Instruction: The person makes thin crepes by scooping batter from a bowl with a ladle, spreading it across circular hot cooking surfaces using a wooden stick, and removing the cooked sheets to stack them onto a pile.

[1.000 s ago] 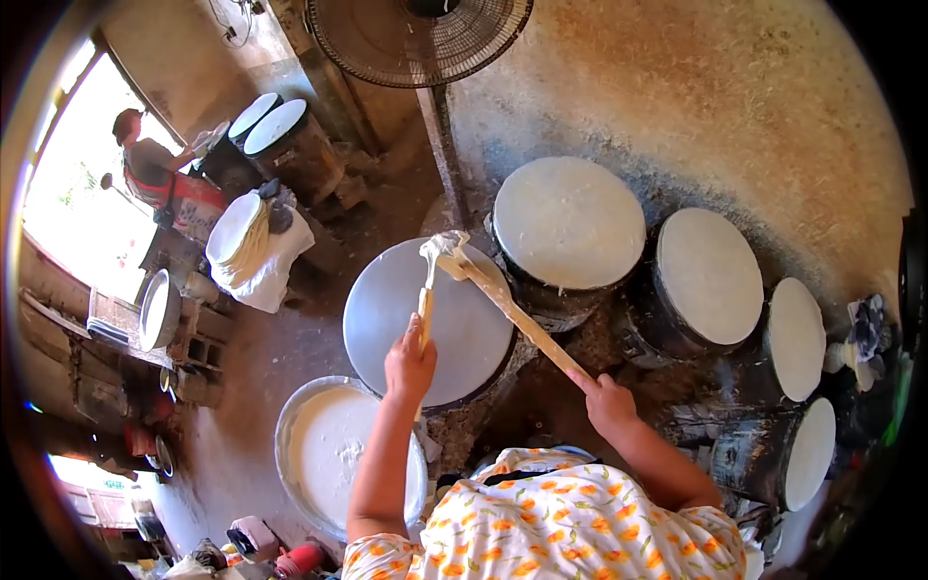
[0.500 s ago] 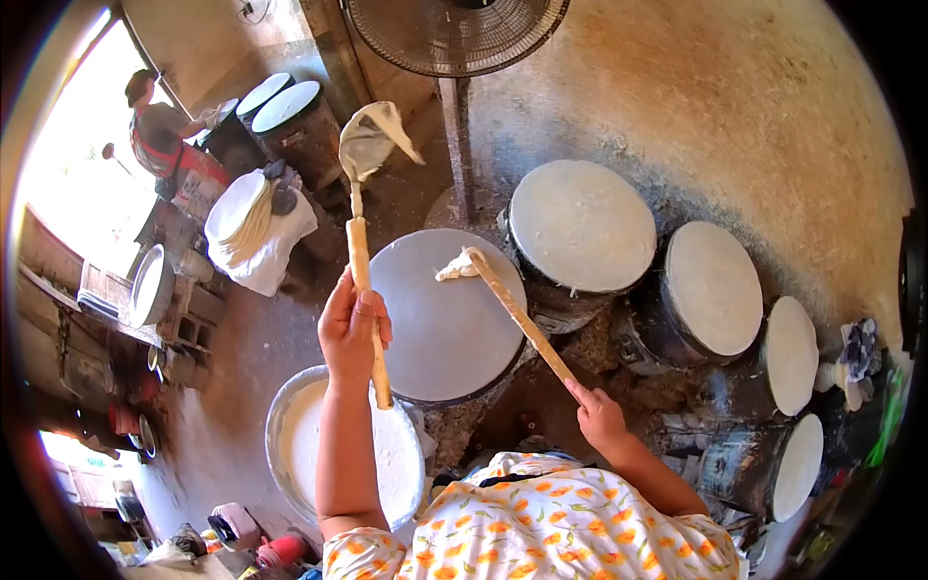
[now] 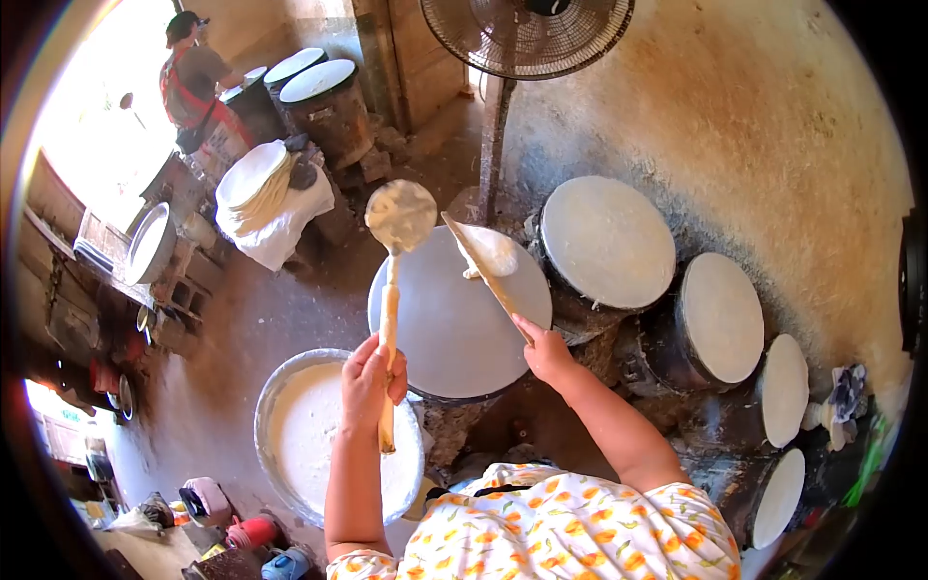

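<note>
My left hand (image 3: 375,389) is closed round the wooden handle of a ladle (image 3: 401,215), its round, batter-coated bowl raised at the near-left side of a round griddle (image 3: 435,329). In my right hand (image 3: 547,350) is a flat wooden paddle (image 3: 480,263), slanting up and left over the griddle. A patch of white batter (image 3: 499,253) lies on the griddle's far right part, partly behind the paddle's blade. Below my left hand stands a wide tub (image 3: 263,440) of pale batter, partly covered by my forearm.
Several round-topped drums (image 3: 607,242) curve along the right wall. A fan (image 3: 527,29) on a post stands beyond the griddle. At the far left, a person (image 3: 198,87) works beside more drums (image 3: 319,82). Nearer is a stack of flat rounds (image 3: 266,198) on white cloth.
The batter has spread from a small clump into a wider patch. My right hand moved left and up with the paddle. The ladle's bowl is lower, and my view has shifted.
</note>
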`<action>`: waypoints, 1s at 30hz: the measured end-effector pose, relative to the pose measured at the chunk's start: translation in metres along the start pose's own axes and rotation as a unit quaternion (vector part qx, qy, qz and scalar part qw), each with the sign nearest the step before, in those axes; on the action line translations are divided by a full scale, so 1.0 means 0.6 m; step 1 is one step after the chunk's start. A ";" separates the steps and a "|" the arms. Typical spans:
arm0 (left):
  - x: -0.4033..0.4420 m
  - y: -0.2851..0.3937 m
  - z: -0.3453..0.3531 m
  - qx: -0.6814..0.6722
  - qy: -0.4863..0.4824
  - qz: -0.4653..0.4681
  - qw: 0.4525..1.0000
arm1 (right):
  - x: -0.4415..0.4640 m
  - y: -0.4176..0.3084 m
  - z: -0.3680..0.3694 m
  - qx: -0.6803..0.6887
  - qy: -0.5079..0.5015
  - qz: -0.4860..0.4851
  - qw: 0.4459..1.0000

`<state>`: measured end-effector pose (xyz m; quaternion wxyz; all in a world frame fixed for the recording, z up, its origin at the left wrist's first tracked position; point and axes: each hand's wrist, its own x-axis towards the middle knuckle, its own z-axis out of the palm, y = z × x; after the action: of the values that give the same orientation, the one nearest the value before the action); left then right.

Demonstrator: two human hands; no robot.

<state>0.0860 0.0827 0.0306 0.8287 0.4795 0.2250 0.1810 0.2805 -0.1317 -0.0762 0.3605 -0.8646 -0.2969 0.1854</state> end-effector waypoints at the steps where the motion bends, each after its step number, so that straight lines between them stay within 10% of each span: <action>1: -0.002 -0.009 -0.008 0.039 0.008 0.001 0.999 | -0.003 0.009 0.006 0.045 0.030 -0.054 0.997; 8: -0.032 -0.040 -0.056 0.093 0.030 -0.003 0.995 | -0.118 0.050 -0.003 0.058 0.114 0.024 0.991; 20: -0.056 -0.060 -0.091 0.039 0.088 -0.001 0.995 | -0.027 -0.050 0.060 0.041 -0.067 -0.025 0.997; 30: -0.073 -0.074 -0.102 0.036 0.117 0.012 0.992 | -0.014 0.026 0.027 0.036 0.058 -0.042 0.997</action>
<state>0.0199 0.0825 -0.0263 0.7767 0.4873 0.3207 0.2375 0.2715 -0.1380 -0.0977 0.4153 -0.8471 -0.3047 0.1305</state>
